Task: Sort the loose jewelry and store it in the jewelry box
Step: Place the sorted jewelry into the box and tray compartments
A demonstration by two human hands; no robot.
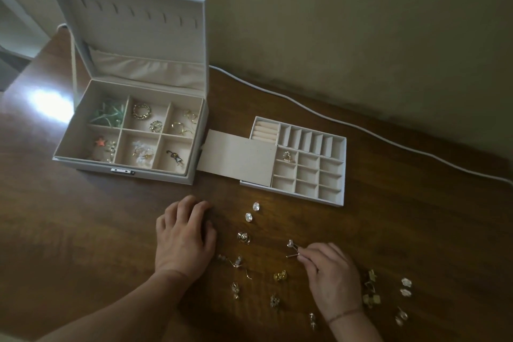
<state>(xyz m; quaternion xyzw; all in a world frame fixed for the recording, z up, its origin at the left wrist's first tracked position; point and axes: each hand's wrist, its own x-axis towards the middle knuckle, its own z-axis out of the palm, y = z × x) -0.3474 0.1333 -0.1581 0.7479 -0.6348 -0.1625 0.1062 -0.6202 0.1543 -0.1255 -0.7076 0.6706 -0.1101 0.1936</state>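
R hand [331, 272] pinches earring [293, 248]; L hand [184, 239] flat on table [111, 230].

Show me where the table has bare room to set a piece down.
Bare wood lies left of the left hand, in front of the jewelry box, and right of the tray up to the white cable. It is crowded between the hands and around the right hand, where loose earrings lie scattered.

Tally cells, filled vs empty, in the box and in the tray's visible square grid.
Box, filled: 6
Box, empty: 0
Tray grid, filled: 1, holding a gold piece
Tray grid, empty: 8
Total: 15
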